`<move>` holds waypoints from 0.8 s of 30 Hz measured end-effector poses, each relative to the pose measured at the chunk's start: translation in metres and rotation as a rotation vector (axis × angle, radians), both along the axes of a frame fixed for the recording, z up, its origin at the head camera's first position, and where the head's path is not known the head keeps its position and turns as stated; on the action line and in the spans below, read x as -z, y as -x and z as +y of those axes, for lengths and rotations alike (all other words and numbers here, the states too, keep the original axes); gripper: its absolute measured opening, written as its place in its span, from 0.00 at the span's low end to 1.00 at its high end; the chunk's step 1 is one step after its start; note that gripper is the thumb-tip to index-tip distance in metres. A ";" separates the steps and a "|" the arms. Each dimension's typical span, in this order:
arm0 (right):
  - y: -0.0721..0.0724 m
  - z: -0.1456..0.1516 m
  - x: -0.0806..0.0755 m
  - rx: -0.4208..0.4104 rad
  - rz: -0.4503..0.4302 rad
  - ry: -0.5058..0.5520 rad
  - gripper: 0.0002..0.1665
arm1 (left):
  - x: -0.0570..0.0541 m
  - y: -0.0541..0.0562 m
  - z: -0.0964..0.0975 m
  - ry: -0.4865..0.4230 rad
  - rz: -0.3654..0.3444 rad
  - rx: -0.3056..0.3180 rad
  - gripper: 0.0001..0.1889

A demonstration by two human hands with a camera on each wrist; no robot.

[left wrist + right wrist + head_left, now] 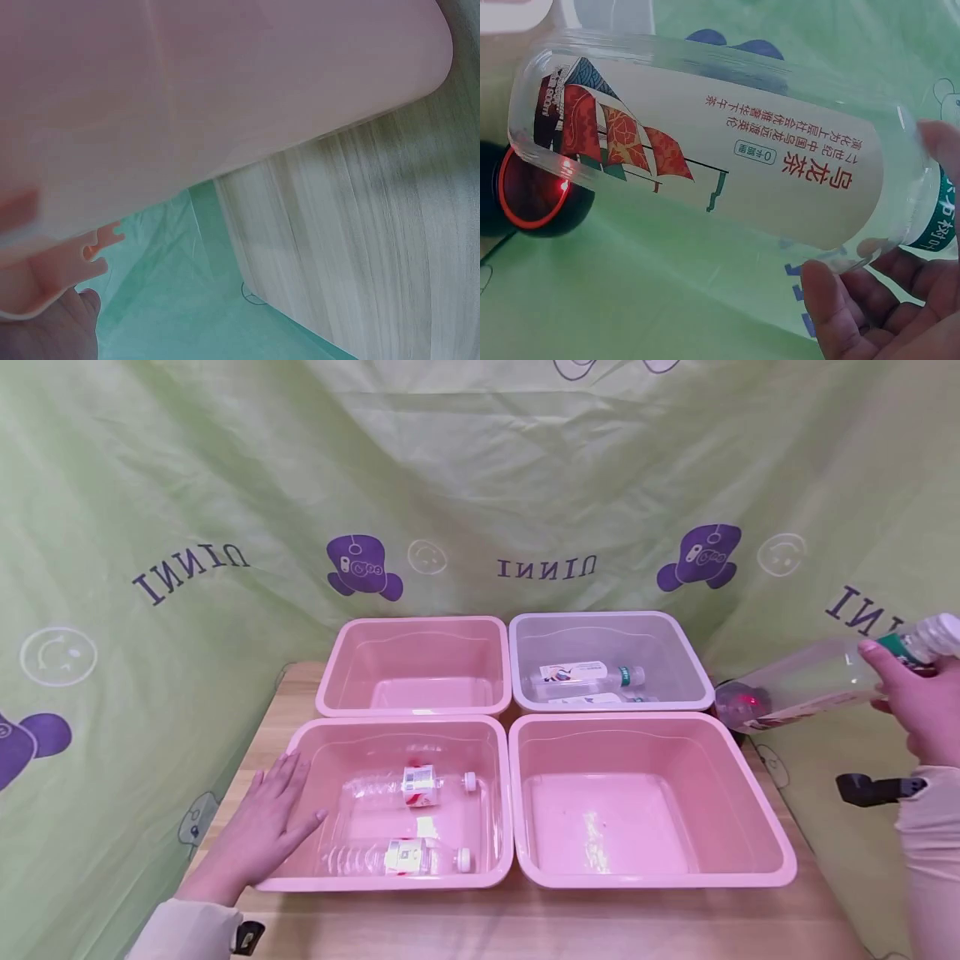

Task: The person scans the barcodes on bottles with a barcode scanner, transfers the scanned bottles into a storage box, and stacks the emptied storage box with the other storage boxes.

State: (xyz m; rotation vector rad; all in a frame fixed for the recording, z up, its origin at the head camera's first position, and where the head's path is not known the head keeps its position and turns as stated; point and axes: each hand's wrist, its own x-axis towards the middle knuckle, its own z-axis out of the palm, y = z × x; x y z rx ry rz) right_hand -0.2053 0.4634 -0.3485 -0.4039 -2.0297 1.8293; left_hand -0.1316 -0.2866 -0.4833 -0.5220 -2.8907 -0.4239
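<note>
My right hand (918, 702) grips a large clear plastic bottle (810, 681) by its neck, near the green band and white cap. The bottle slants, base down and to the left, off the right side of the table. In the right wrist view its white label shows a red-sailed ship, and its base overlaps a dark round device (544, 187) with a glowing red ring. My left hand (258, 822) rests with straight fingers on the left rim of the near left pink basin (397, 883). Two clear bottles (420, 785) with small labels lie inside that basin.
A lilac basin (611, 618) at the back right holds clear bottles (577, 673) with green neck bands. Two more pink basins stand at the back left (420, 623) and near right (652, 882), all on a wooden table (555, 927). A green printed curtain (450, 485) hangs behind.
</note>
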 end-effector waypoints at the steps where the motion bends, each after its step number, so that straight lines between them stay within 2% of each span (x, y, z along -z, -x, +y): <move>1: 0.000 0.001 0.000 0.004 -0.032 -0.066 0.14 | 0.000 -0.001 0.000 -0.001 0.000 0.001 0.42; 3: -0.001 0.003 0.000 0.012 -0.112 -0.224 0.12 | 0.001 -0.002 0.000 -0.005 -0.002 0.000 0.41; 4: 0.000 0.003 0.000 0.020 -0.157 -0.316 0.15 | 0.002 -0.002 0.000 -0.009 -0.004 0.000 0.41; 6: 0.000 0.004 0.001 0.044 -0.255 -0.506 0.29 | 0.002 -0.002 0.000 -0.013 -0.010 -0.003 0.41; 9: 0.001 0.003 0.004 0.071 -0.357 -0.704 0.49 | 0.002 -0.002 -0.001 -0.012 -0.018 -0.008 0.41; 14: 0.002 -0.003 0.010 0.068 -0.395 -0.814 0.50 | 0.003 -0.003 -0.003 -0.008 -0.009 -0.006 0.42; 18: 0.001 -0.006 0.012 0.062 -0.403 -0.834 0.49 | 0.005 -0.004 -0.004 -0.011 0.003 0.008 0.41; 24: 0.000 -0.002 0.018 0.049 -0.429 -0.824 0.52 | 0.003 -0.001 -0.002 -0.017 0.024 0.020 0.41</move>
